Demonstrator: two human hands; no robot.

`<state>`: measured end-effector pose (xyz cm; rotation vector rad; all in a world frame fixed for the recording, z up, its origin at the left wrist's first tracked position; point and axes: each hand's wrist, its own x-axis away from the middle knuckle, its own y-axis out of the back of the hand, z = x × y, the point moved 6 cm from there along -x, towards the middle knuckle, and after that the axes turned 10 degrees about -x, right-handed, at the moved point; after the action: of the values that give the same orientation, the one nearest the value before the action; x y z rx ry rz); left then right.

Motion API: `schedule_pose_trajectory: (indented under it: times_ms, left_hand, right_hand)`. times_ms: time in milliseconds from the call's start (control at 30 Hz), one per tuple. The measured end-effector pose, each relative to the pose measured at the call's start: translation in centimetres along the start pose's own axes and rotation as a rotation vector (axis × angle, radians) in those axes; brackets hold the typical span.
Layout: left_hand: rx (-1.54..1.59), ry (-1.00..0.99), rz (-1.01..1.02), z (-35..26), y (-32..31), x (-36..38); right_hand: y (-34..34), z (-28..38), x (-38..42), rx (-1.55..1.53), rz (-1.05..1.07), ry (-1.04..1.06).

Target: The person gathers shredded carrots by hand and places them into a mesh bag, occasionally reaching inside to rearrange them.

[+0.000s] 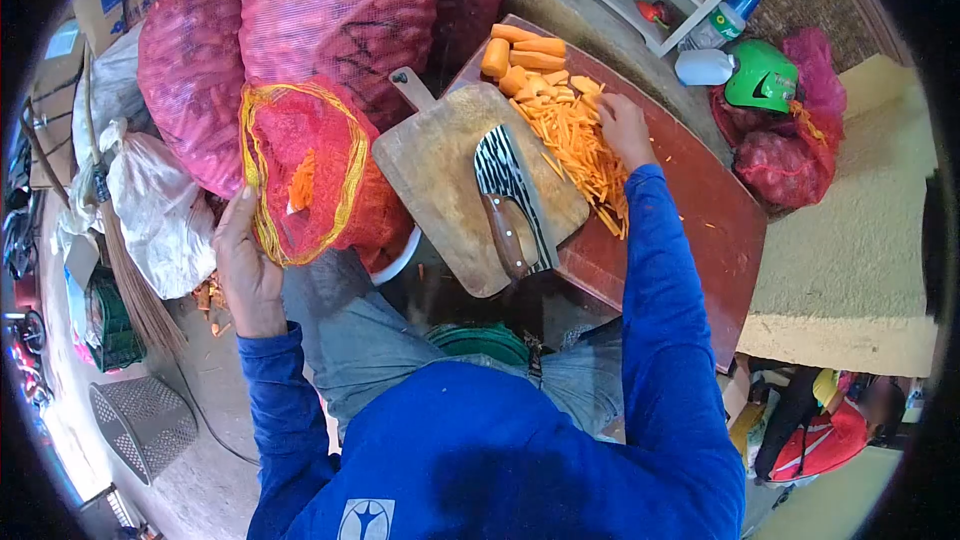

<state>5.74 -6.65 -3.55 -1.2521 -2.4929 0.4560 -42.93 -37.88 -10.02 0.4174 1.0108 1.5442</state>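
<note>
My left hand grips the yellow-edged rim of a red mesh bag, its mouth open, with some orange carrot pieces inside. My right hand rests at the right edge of a heap of cut carrot sticks; its fingertips are partly hidden against the carrots. Peeled carrot chunks lie behind the heap on the red-brown table. Between my hands is a wooden cutting board, and a knife with a striped blade and brown handle lies flat on it.
Large red mesh sacks stand at the back left. A white sack, a broom and a grey basket are on the left. A green helmet and a small mesh bag sit at right. A person in red is at lower right.
</note>
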Motion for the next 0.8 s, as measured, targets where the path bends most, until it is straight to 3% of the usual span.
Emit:
schedule_pose_trajectory:
  times_ms: [67, 133, 233, 333, 467, 533, 600, 633, 667, 733, 767, 800]
  left_hand:
    - [-0.009, 0.012, 0.001, 0.5, 0.4, -0.5]
    - [-0.013, 0.005, 0.021, 0.4, 0.2, -0.4]
    - [-0.014, -0.006, 0.041, 0.3, 0.1, -0.4]
    - [-0.019, -0.012, 0.03, 0.1, 0.7, -0.2]
    - [-0.036, -0.011, 0.003, 0.3, 0.8, -0.3]
    - [-0.004, -0.003, 0.043, 0.4, 0.3, -0.4]
    - [0.001, -0.018, 0.046, 0.4, 0.2, -0.4]
    - [0.002, -0.022, 0.045, 0.4, 0.3, -0.5]
    - [0.003, -0.023, 0.038, 0.4, 0.4, -0.5]
    - [0.004, -0.023, 0.034, 0.3, 0.5, -0.6]
    - [0.004, -0.027, 0.033, 0.3, 0.5, -0.6]
    - [0.005, -0.03, 0.033, 0.2, 0.5, -0.5]
  right_hand:
    - [-0.8, 1.8, 0.5, -0.077, 0.027, 0.032]
    - [-2.3, 6.3, 1.9, -0.054, 0.198, 0.209]
    - [-2.2, 7.5, 4.3, 0.146, 0.128, 0.313]
    - [-0.5, 6.9, 6.8, 0.327, 0.244, 0.256]
    - [2.3, 4.9, 8.6, 0.282, 0.303, 0.174]
    - [3.4, 2.8, 9.4, 0.219, 0.264, 0.132]
    - [5.9, 0.6, 9.9, -0.213, 0.01, 0.177]
    - [6.8, -0.4, 10.2, -0.308, 0.014, 0.049]
    - [7.3, -0.7, 10.8, -0.309, 0.014, 0.052]
    - [8.8, -2.3, 11.9, -0.177, -0.1, -0.187]
    - [7.4, -5.4, 12.6, 0.072, -0.13, -0.173]
    - [7.1, -5.0, 12.7, 0.073, -0.131, -0.175]
